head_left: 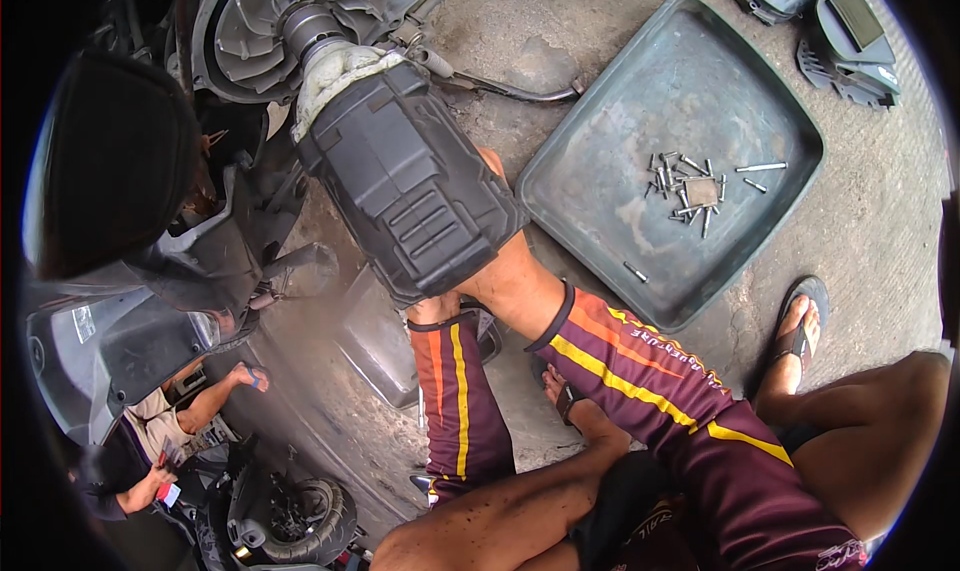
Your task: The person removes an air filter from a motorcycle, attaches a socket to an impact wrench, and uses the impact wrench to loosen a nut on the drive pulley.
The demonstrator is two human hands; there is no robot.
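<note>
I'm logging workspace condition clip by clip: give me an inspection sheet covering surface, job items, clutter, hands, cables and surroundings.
Surface: stained concrete floor.
Job items: black power tool, its socket at the finned fan.
Clutter: bolts and a small square piece in the grey tray; plastic parts beyond.
Hands: left hand and right hand at the tool, mostly hidden behind it; grip unclear.
Cables: none certain; a hose or rod beside the fan.
Surroundings: another person and a wheel, lower left.

Left hand (435,309), right hand (507,259) mostly hidden behind black power tool (410,186); socket (309,28) at finned wheel (252,51). Bolts (690,187) in grey tray (610,121).
</note>
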